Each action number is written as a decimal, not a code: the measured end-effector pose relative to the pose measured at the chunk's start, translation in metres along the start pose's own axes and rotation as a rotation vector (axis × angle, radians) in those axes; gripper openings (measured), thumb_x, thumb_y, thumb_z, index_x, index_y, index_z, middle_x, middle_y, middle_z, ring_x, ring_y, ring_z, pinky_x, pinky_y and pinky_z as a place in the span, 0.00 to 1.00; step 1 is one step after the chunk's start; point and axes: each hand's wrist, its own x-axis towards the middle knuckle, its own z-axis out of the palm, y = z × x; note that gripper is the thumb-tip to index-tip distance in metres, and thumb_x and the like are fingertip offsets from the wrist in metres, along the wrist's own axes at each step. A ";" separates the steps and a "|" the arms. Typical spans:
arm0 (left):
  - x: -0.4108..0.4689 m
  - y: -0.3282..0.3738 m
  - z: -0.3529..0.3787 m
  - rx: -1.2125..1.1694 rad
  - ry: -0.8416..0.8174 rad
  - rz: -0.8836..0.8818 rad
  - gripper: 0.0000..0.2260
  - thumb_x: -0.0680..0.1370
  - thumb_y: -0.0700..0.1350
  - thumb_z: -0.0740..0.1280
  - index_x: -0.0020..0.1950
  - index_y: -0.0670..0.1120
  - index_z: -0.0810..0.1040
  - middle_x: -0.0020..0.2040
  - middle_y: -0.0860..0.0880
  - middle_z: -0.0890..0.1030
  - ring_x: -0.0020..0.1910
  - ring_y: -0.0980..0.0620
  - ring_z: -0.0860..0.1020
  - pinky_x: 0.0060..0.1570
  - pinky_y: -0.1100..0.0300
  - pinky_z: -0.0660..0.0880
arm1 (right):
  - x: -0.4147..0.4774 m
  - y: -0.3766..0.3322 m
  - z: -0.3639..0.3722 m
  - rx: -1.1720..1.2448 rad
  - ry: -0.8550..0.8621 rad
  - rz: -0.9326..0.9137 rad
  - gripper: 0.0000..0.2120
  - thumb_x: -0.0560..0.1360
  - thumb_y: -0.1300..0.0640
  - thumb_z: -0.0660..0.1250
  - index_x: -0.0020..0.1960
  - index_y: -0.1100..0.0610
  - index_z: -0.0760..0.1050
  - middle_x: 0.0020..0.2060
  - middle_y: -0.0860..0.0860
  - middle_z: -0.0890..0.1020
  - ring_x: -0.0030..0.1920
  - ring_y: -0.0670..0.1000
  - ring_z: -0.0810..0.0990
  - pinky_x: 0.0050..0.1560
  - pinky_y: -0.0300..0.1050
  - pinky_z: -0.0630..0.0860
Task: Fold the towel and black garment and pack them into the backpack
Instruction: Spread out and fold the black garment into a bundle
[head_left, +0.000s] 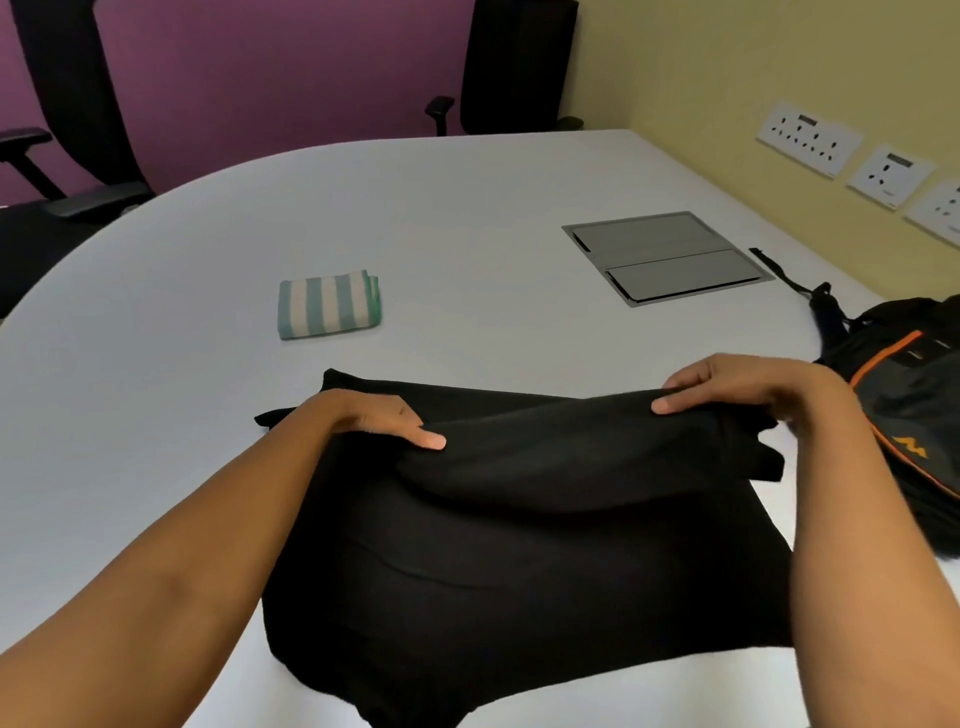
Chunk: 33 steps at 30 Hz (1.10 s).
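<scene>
I am midway through folding the black garment (519, 545), which lies on the table (467, 208) right in front of me. My left hand (382, 418) and right hand (727, 387) each pinch its raised fold, thumbs on top; the fingers beneath are hidden, probably curled under the cloth. The towel (328, 303) sits folded further back, and the backpack (904, 405) is at my right. Next, I judge, both hands must carry the fold over evenly and lay it flat.

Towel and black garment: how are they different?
The towel is striped green and white; the black garment is plain black. The towel is folded small; the black garment is only part folded and bigger. Nobody touches the towel, but the left hand and right hand hold the black garment. Both lie on the table.
</scene>
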 end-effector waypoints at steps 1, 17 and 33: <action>0.003 0.000 -0.004 -0.025 0.042 0.050 0.19 0.64 0.67 0.70 0.32 0.51 0.79 0.32 0.55 0.78 0.36 0.54 0.76 0.45 0.62 0.72 | 0.007 0.002 -0.004 -0.016 0.065 0.001 0.09 0.69 0.50 0.73 0.47 0.53 0.84 0.43 0.52 0.85 0.47 0.54 0.83 0.48 0.46 0.78; 0.051 -0.053 0.010 0.152 0.903 -0.117 0.16 0.77 0.54 0.64 0.63 0.50 0.76 0.60 0.50 0.79 0.61 0.49 0.74 0.65 0.49 0.61 | 0.132 0.010 0.162 -0.331 0.630 -0.507 0.13 0.75 0.50 0.66 0.59 0.50 0.75 0.53 0.49 0.79 0.54 0.53 0.76 0.55 0.51 0.73; 0.048 -0.052 -0.019 0.110 0.974 0.127 0.06 0.78 0.50 0.64 0.54 0.55 0.76 0.53 0.52 0.78 0.56 0.50 0.73 0.62 0.57 0.61 | 0.154 -0.031 0.191 -0.437 0.685 -0.566 0.17 0.77 0.59 0.59 0.65 0.53 0.71 0.58 0.50 0.76 0.55 0.52 0.73 0.52 0.45 0.71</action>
